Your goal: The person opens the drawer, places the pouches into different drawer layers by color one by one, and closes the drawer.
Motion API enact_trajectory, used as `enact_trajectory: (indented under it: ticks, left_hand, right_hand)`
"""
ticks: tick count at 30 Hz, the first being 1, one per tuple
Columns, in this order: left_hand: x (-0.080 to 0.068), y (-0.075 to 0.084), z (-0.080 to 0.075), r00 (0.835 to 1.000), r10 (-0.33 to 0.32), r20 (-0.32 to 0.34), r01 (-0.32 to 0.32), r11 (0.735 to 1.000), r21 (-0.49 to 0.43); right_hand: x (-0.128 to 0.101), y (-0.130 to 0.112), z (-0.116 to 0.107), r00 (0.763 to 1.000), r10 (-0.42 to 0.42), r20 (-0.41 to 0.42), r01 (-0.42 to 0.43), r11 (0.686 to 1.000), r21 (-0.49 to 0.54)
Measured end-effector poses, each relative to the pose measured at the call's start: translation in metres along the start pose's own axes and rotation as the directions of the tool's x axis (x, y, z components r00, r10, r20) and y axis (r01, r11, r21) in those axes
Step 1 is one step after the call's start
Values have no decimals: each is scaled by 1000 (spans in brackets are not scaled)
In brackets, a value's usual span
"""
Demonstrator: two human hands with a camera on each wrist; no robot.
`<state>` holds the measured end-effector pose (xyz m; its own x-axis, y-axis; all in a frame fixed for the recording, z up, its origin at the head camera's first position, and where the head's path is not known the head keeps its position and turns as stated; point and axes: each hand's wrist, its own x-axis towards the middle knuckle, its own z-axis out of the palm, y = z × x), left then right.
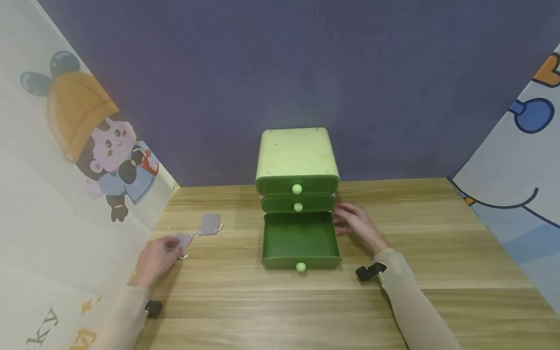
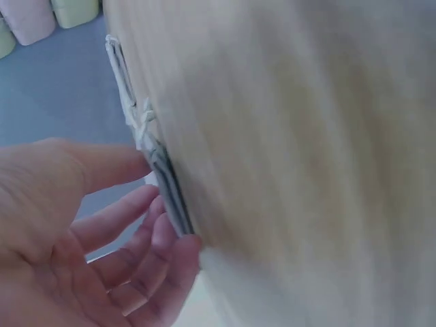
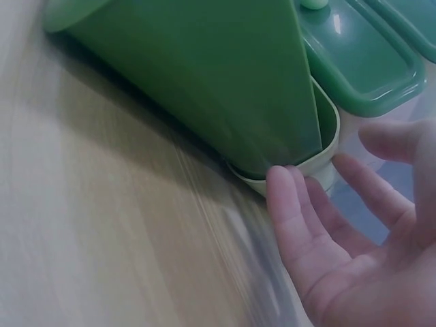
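Observation:
My left hand (image 1: 157,257) is at the table's left side, thumb and fingertips at the edges of a small grey drawstring pouch (image 1: 184,239). The left wrist view shows this pouch (image 2: 172,191) edge-on against the table, its pale cord by the thumb. A second grey pouch (image 1: 210,224) lies flat just beyond it. My right hand (image 1: 356,224) rests its fingertips by the right side of a green drawer cabinet (image 1: 298,150), fingers loosely bent. In the right wrist view those fingertips (image 3: 281,187) are at the pale casing's rim, beside the pulled-out bottom drawer (image 3: 204,82).
The bottom drawer (image 1: 302,236) stands pulled forward with its bare green floor showing. Above it, the middle drawer (image 1: 280,204) and top drawer (image 1: 277,185) are closed. A dark blue panel (image 1: 218,97) rises behind, and printed panels flank the wooden table (image 1: 245,306).

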<state>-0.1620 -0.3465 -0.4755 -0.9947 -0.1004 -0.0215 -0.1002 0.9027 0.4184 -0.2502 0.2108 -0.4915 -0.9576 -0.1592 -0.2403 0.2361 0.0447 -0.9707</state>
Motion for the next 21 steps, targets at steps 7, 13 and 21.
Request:
enact_trajectory:
  ticks: [7, 13, 21]
  left_hand:
    - [7, 0, -3, 998, -23, 50, 20, 998, 58]
    - [8, 3, -6, 998, -39, 50, 36, 998, 59]
    - [6, 1, -4, 997, -65, 34, 63, 997, 54]
  right_hand:
    - [-1, -1, 0, 1000, 3, 2, -3, 1000, 2]
    - [-3, -4, -1, 1000, 10, 2, -10, 1000, -4]
    - [-3, -4, 1, 1000, 6, 4, -6, 1000, -14]
